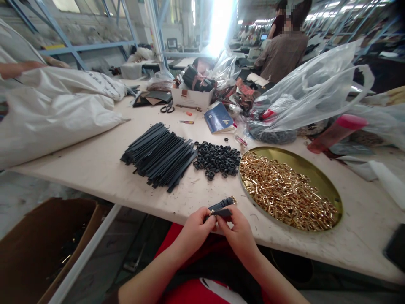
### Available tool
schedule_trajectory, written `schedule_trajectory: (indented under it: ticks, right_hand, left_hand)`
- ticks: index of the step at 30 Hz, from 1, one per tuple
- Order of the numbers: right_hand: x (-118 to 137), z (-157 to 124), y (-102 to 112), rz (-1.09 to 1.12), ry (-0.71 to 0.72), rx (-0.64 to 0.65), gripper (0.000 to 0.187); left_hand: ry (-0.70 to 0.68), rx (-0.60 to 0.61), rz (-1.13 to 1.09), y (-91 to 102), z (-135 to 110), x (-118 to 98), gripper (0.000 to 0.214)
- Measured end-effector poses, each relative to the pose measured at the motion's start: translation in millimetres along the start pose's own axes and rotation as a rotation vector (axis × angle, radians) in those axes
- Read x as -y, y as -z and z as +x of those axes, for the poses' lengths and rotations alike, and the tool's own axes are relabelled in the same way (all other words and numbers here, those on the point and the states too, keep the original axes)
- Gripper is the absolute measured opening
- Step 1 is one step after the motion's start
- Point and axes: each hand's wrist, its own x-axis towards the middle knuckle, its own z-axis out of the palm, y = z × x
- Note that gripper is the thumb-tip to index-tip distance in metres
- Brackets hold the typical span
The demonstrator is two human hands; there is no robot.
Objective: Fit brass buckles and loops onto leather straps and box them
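Lower centre of frame: left hand (202, 220) and right hand (236, 221) are pinching a black strap (225, 213) in their fingers (209, 223), a second strap (221, 204) lying just above.

1. Held strap (225, 213): leather-like, matt.
2. Strips (160, 156): leather-like, smooth, mostly matt.
3. Loops (217, 159): leather-like, faintly shiny.
4. Fittings (284, 190): bright, glossy gold-toned metal.
5. Tray (295, 164): smooth, metal-looking, brassy sheen.
6. Worktop (91, 169): pale, matt, speckled.
7. Bag (311, 90): thin clear plastic, glossy, crinkled.
8. Box (25, 232): matt brown cardboard.
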Motion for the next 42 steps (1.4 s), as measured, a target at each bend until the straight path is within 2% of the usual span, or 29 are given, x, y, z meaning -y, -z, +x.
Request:
schedule_trajectory:
  ticks: [2,5,8,11,13,16,18,20,22,24,25,29,31,33,35,38,42]
  right_hand:
    - [-1.0,1.1,1.1,0.111,-0.101,0.092,0.015]
    - [-1.0,2.8,0.4,0.331,-0.246,0.232,0.019]
    - [-0.6,7.5,2.9,0.337,-0.185,0.260,0.019]
    - [-3.1,27.7,16.0,0.147,-0.061,0.352,0.021]
    - [-6.9,53.4,27.5,-0.052,0.001,0.348,0.025]
    - [-14.4,99.5,36.1,-0.554,0.130,0.114,0.021]
    - [-19.3,124.3,32.6,-0.841,0.178,0.040,0.016]
    - [-22.6,138.6,25.6,-0.944,0.181,0.037,0.015]
    - [-23.0,141.9,20.5,-0.938,0.190,0.036,0.016]
    - [-19.8,136.2,19.8,-0.775,0.142,0.052,0.014]
    - [-16.9,130.7,20.6,-0.592,0.070,0.083,0.014]
    - [-3.0,100.7,22.5,0.405,-0.351,0.236,0.020]
    - [1.5,86.0,20.5,0.711,-0.469,0.224,0.023]
    - [3.7,74.0,17.7,0.871,-0.526,0.182,0.024]
    - [4.9,64.3,15.0,0.941,-0.532,0.164,0.023]
    - [8.0,51.8,11.9,0.986,-0.466,0.171,0.018]
    - [13.4,38.8,6.9,1.038,-0.417,0.144,0.016]
  left_hand:
    - [-0.045,0.013,0.092,2.9,-3.5,-4.8,0.018]
    - [-0.022,0.115,0.098,9.5,-3.2,-9.8,0.022]
    - [0.027,0.138,0.054,15.3,6.9,-8.4,0.028]
    - [0.084,0.118,-0.023,18.1,22.8,-4.2,0.024]
    - [0.081,0.116,-0.072,18.9,33.1,-2.8,0.027]
    - [0.027,0.115,-0.048,19.6,45.6,-3.0,0.029]
    - [0.026,0.074,-0.011,20.5,51.5,-3.1,0.023]
    - [0.050,0.035,0.009,22.4,55.3,-2.3,0.022]
    - [0.072,0.015,0.024,25.1,57.2,-1.3,0.021]
    - [0.067,-0.021,0.035,27.1,57.8,-1.1,0.022]
    - [0.050,-0.052,0.036,27.4,57.9,-1.7,0.023]
    - [-0.059,-0.168,0.046,21.6,56.1,-8.8,0.025]
    - [-0.088,-0.186,0.090,15.8,52.7,-12.8,0.025]
    - [-0.094,-0.183,0.153,9.9,46.9,-14.9,0.025]
    - [-0.096,-0.180,0.212,5.2,39.6,-15.4,0.025]
    - [-0.104,-0.205,0.268,1.7,29.0,-15.6,0.023]
    - [-0.081,-0.234,0.235,0.6,19.4,-17.0,0.022]
